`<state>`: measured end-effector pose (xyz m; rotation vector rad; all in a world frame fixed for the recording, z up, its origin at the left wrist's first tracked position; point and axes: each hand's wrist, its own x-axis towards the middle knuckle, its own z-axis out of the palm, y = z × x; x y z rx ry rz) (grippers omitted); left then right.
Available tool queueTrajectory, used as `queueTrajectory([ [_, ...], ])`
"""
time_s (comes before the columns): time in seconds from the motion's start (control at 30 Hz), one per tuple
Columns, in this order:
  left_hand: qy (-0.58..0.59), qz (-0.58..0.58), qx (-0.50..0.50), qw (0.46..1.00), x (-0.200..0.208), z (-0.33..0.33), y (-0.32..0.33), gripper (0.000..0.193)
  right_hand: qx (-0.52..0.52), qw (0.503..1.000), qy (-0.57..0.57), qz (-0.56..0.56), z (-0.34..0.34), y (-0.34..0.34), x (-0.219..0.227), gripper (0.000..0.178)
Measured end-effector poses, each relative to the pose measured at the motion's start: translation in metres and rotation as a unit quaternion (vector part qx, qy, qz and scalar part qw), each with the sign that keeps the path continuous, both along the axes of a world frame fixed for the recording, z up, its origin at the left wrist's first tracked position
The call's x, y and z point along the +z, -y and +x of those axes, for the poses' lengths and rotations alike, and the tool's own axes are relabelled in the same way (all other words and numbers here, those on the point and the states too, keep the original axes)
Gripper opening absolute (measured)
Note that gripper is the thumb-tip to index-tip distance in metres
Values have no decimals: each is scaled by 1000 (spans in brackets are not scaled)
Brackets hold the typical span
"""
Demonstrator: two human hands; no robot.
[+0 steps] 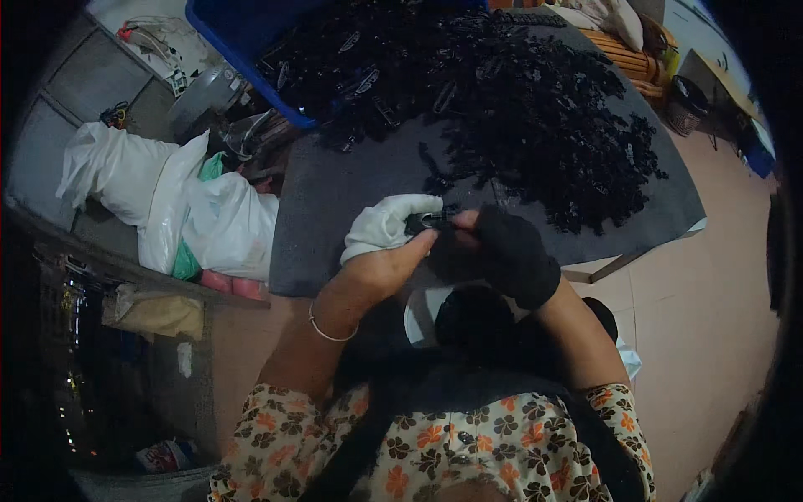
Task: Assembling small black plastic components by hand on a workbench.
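My left hand, in a white glove with a bare thumb, is closed round a small black plastic part in front of the table's near edge. From the right, my right hand, in a black fingerless glove, pinches the other end of the same part between bare fingertips. Its exact kind is too small and dark to tell. Just beyond both hands, a large heap of similar black plastic parts spreads over the grey-covered table.
A blue crate stands at the table's far left, with black parts by it. White plastic sacks lie to the left. A round dark container sits below my hands. A dark basket stands on the floor at the far right.
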<state>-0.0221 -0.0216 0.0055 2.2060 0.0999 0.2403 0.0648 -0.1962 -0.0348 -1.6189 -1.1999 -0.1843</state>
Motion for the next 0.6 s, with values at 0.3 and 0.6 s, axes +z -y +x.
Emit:
queueTrajectory([
  [0.3, -17, -102, -28, 994, 19, -9, 11, 31, -63, 975, 213, 29, 2, 1, -9, 31],
  [0.6, -39, -163, -42, 985, 14, -8, 8, 32, -45, 975, 218, 30, -1, 3, -1, 30],
])
